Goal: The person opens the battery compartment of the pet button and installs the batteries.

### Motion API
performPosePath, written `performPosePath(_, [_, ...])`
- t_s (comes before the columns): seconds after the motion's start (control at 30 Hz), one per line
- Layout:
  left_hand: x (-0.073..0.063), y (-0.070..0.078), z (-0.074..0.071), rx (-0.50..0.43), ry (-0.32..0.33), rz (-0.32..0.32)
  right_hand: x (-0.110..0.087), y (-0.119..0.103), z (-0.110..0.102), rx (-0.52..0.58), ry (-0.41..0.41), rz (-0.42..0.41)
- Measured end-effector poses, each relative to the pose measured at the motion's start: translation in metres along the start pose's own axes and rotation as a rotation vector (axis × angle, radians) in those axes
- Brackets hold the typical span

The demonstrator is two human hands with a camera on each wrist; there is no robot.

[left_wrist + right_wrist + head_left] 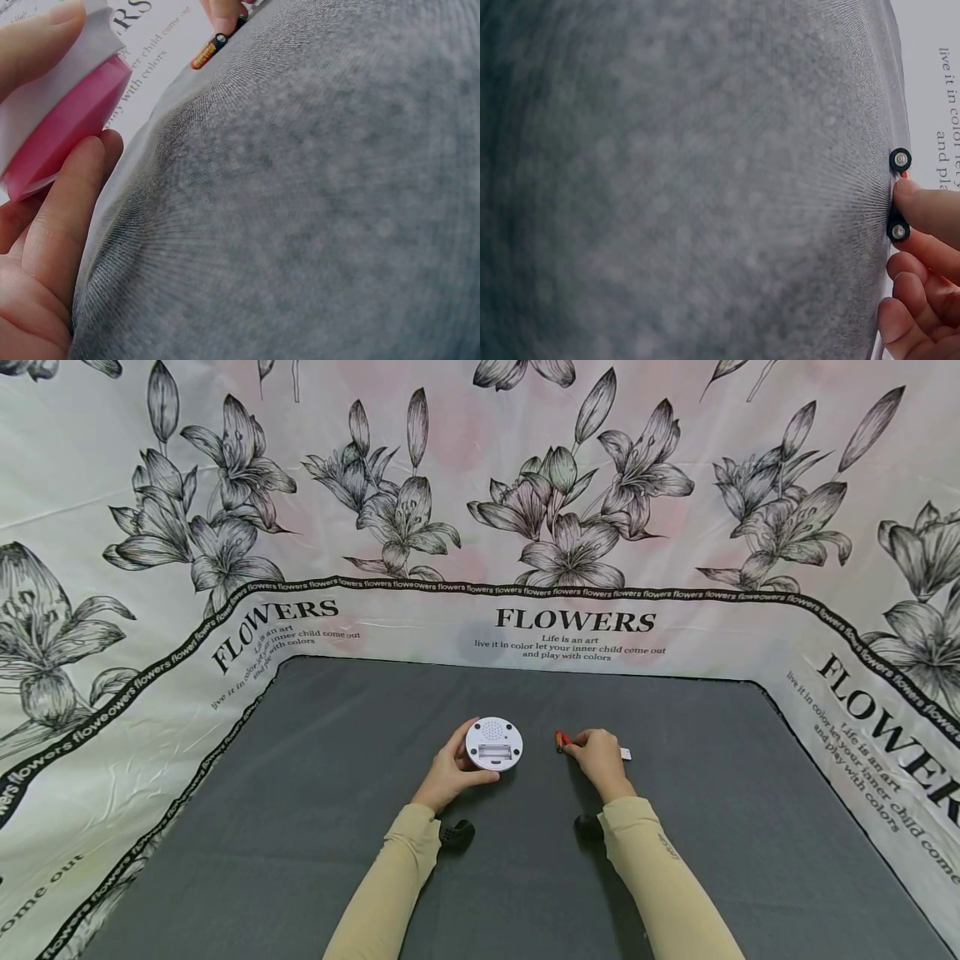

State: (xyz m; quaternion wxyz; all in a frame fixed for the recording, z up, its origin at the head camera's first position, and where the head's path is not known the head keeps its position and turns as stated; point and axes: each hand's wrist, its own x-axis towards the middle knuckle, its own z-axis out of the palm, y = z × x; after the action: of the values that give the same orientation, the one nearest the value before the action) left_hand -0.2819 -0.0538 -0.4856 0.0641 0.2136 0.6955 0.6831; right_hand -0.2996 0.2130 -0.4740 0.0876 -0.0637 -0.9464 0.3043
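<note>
A round white device (494, 737) with a pink side (75, 116) is gripped by my left hand (452, 770), thumb at its white face and fingers against the pink part. Its bare battery compartment (494, 751) faces up, near a cluster of small speaker holes. To the right, two small batteries lie side by side on the cloth. My right hand (602, 762) pinches the nearer battery (898, 229) between thumb and index finger. The other battery (901, 159), with an orange-red and black wrapper, lies just beyond the thumb.
A small white piece (626, 753) shows just right of my right hand, partly hidden by it. Grey cloth (360, 860) covers the work surface, edged by a white border with printed flowers and lettering (576, 620). Dark wrist-worn objects (457, 836) hang by both sleeves.
</note>
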Motion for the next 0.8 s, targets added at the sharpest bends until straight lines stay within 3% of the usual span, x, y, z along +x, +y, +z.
performPosePath(0.37, [-0.0003,0.001,0.0003,-0.006,0.003,0.001,-0.0017,0.003,-0.0005,0.044,0.013,0.029])
performPosePath(0.8, [-0.0008,0.0005,0.0004,-0.03,0.006,-0.006,-0.0058,0.0067,0.0013,0.141,0.056,-0.029])
